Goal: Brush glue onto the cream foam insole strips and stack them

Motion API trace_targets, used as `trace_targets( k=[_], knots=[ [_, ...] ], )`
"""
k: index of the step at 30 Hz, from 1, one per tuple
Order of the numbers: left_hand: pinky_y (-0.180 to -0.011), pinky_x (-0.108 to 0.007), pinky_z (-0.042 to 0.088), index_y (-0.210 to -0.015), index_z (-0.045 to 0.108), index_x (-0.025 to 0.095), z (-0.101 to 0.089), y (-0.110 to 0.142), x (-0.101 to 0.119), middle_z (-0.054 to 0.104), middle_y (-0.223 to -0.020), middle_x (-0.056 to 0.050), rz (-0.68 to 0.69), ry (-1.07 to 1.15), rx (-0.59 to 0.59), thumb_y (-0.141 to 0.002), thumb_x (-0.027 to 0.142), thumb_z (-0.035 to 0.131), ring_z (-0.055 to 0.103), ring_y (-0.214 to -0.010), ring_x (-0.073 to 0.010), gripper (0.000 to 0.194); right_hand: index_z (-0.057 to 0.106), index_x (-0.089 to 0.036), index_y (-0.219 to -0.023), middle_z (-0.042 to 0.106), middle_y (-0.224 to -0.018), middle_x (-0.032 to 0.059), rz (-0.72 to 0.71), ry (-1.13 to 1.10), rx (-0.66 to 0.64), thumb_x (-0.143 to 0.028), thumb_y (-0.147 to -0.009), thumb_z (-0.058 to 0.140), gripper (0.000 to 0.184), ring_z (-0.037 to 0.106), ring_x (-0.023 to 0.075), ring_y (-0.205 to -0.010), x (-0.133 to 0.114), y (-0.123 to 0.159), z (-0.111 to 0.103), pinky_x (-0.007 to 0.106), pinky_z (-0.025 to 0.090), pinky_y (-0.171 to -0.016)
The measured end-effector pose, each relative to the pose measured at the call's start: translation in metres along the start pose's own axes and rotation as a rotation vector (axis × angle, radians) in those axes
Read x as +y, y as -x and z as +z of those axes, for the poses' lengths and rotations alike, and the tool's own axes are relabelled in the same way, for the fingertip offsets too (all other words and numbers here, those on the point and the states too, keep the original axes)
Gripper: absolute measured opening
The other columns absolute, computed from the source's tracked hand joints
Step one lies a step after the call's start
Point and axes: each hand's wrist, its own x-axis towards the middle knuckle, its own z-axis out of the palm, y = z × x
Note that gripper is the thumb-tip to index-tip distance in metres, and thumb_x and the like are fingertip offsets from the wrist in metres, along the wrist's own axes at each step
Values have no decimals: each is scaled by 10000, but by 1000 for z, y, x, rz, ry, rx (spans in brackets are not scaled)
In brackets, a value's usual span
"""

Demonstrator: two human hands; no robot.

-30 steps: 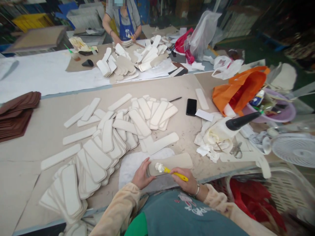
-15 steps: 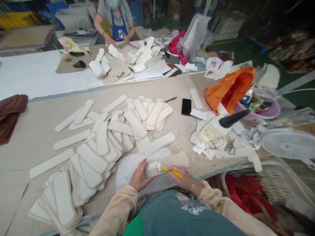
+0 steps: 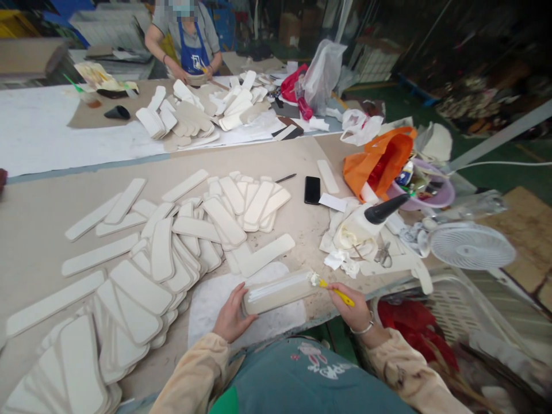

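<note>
My right hand (image 3: 351, 305) is closed round the yellow handle of a brush (image 3: 338, 293). White paste clings to the bristles, which touch the right end of a long flat beige piece (image 3: 280, 299) with rounded ends. A white streak of paste runs along the upper side of that piece. Its left end is gripped by my left hand (image 3: 233, 313), thumb at the near edge and fingers at the far edge. Beneath it lies a pale sheet (image 3: 202, 310). Many similar cream pieces (image 3: 161, 250) are spread in overlapping piles to the left.
Right of the work stand a white bottle with a black nozzle (image 3: 357, 224), scissors (image 3: 383, 255), a phone (image 3: 312, 190), an orange bag (image 3: 379, 161) and a fan (image 3: 470, 246). A co-worker (image 3: 185, 49) handles pieces across the table.
My right hand has drawn the brush rightward from the left part of the piece to its right end, leaving a longer white streak. My left hand still holds the left end. The camera view has shifted.
</note>
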Motion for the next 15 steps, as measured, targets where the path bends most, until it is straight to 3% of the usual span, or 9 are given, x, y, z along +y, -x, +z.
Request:
trace_targets(
  k=[4,10,15],
  knots=[
    [-1006,-469,358,-1239,343,195,-1,0,2,357,-1345,-143,-1,11,16,-669,334,647,358,-1243,-269,660,626,-173,-873,657,-745,41,-26,-70,-84,-272,-818,509,163,613,166,-649,-24,1,12,262,500,-621],
    [-1000,-474,358,-1246,333,193,-4,1,2,337,-1356,-156,9,18,-8,-661,354,664,351,-1247,-274,692,631,-187,-884,663,-768,26,-216,-235,-384,-244,-831,484,166,614,139,-692,-71,-5,64,234,471,-668],
    [-998,-470,363,-1255,322,186,-3,1,0,337,-1354,-164,37,18,-10,-663,376,663,342,-1254,-274,709,625,-186,-906,668,-810,40,-316,-251,-494,-239,-838,458,188,615,140,-733,-79,-7,93,235,467,-693]
  ],
)
